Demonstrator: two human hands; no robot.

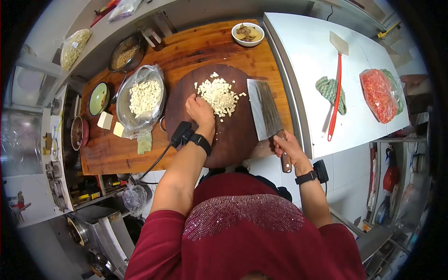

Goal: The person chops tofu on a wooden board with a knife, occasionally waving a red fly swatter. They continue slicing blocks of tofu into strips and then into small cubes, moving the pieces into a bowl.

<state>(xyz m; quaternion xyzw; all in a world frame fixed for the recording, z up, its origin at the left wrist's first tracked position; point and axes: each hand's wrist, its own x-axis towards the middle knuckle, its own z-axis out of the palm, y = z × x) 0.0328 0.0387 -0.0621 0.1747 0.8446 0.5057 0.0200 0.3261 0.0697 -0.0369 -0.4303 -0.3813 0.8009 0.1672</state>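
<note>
One heap of small pale cubes [218, 96] lies on the far part of a round dark board [233, 140], with a few pieces scattered around it, and the board sits on a wooden table [196, 44]. The left grip [200, 111] is at the heap's left edge with its fingers curled; whether it encloses any pieces I cannot tell. The right grip [289, 145] is wrapped around the handle of a cleaver [265, 109], whose broad blade points away from the person, to the right of the heap and overlapping the board's right edge. Left of the board stands a plastic-lined bowl [122, 114] of pale pieces [144, 97], with two pale blocks [105, 120], a green bowl [96, 96] and a dark pot [135, 60] nearby. A white bowl [240, 43] of food stands at the far right corner. On the white table [298, 60], a red-handled spatula [335, 100] lies across a patterned cloth [327, 88], left of a plastic bag [377, 95] with red contents
</note>
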